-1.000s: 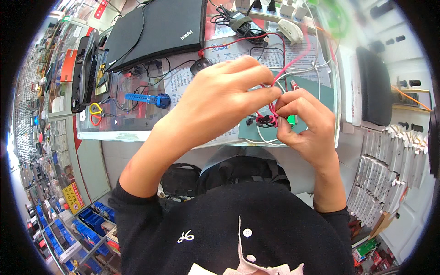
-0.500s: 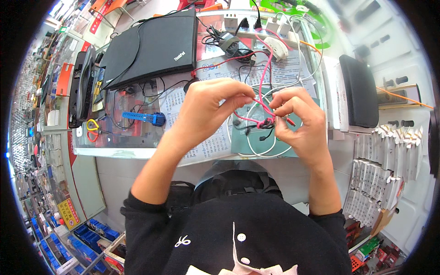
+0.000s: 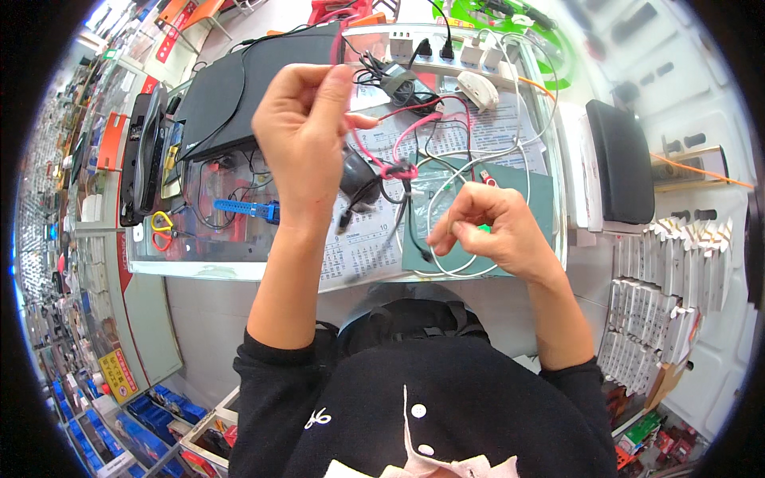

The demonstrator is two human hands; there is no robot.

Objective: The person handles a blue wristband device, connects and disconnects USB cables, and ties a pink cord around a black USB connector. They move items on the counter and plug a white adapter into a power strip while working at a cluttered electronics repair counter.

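My left hand (image 3: 307,135) is raised over the glass counter and pinches a pink cable (image 3: 398,139) between thumb and forefinger. The pink cable loops down to a tangle (image 3: 396,171) of pink, black and white cables hanging above the counter. My right hand (image 3: 494,227) is lower and to the right, fingers closed on a thin white cable (image 3: 446,263) that coils onto a green mat (image 3: 542,199). A small green piece shows by the right fingertips. A black cable (image 3: 355,203) dangles from the tangle between both hands.
A closed black laptop (image 3: 239,95) lies at the back left. A blue tool (image 3: 247,209) and yellow-handled cutters (image 3: 162,223) sit under the glass (image 3: 199,255). A power strip with plugs (image 3: 446,52) and a white mouse (image 3: 476,89) lie behind. A black device (image 3: 621,159) is at the right. Printed calendar sheets (image 3: 358,239) cover the counter.
My left hand has lifted and moved left, pulling the pink cable up out of the tangle. My right hand has dropped lower and the two hands have drawn apart.
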